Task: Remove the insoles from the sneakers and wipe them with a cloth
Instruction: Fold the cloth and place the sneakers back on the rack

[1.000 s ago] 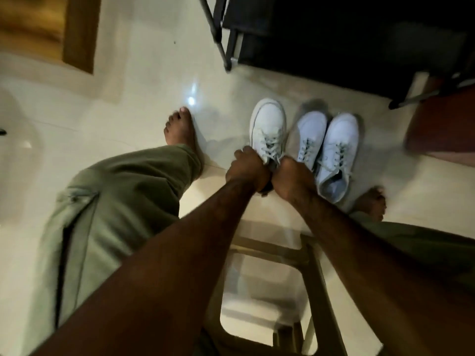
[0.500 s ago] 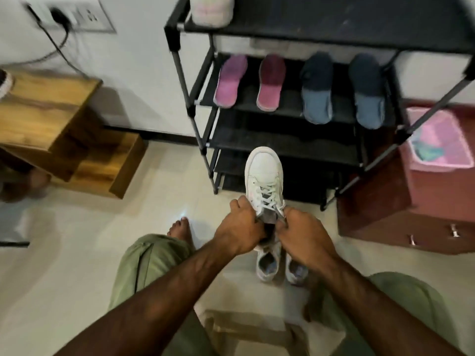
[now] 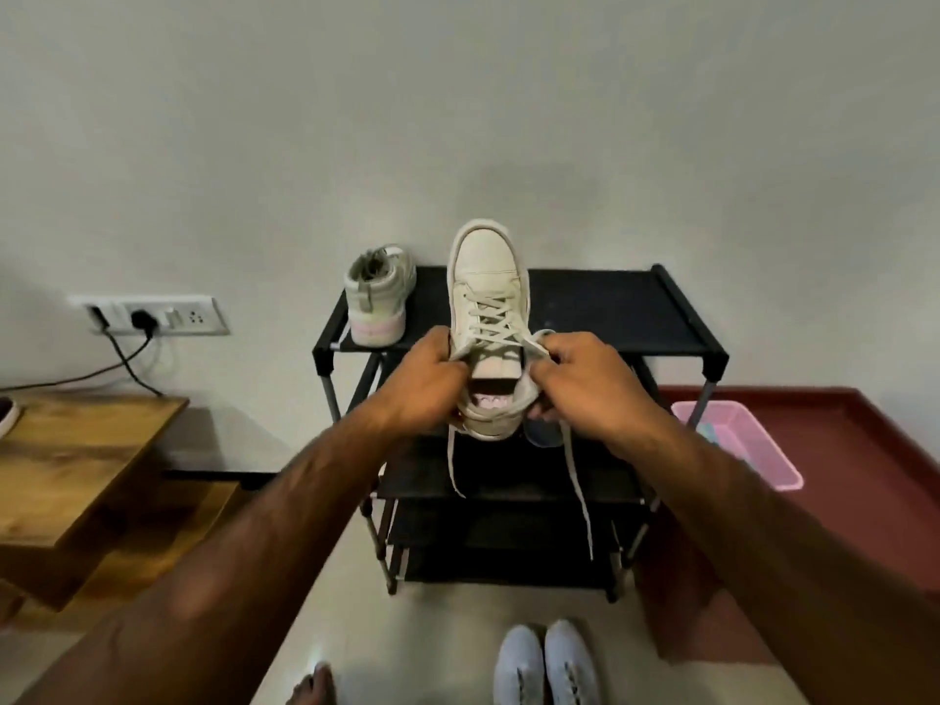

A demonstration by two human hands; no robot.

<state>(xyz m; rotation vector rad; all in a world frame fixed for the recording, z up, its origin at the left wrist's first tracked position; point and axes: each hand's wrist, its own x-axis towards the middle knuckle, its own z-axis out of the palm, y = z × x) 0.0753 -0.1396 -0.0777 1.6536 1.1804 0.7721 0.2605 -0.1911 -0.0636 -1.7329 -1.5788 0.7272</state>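
Observation:
I hold a white lace-up sneaker (image 3: 487, 277) up in front of me, toe pointing away, its loose laces hanging down. My left hand (image 3: 424, 379) grips the left side of its collar. My right hand (image 3: 580, 381) grips the right side and the lace there. Between the hands the shoe's mouth gapes, and a pale insole with pink print (image 3: 489, 400) shows inside at the heel. A second pair of white sneakers (image 3: 547, 664) stands on the floor below. No cloth can be made out.
A black shoe rack (image 3: 610, 318) stands against the wall behind the shoe, with a high-top sneaker (image 3: 376, 297) on its top shelf. A pink basket (image 3: 747, 450) sits on a maroon cabinet at right. Wooden steps (image 3: 76, 470) are at left, under a wall socket with a plugged cable.
Both hands have raised the sneaker from the floor to the level of the rack's top, and my view has tilted up with it. The other pair has stayed on the floor.

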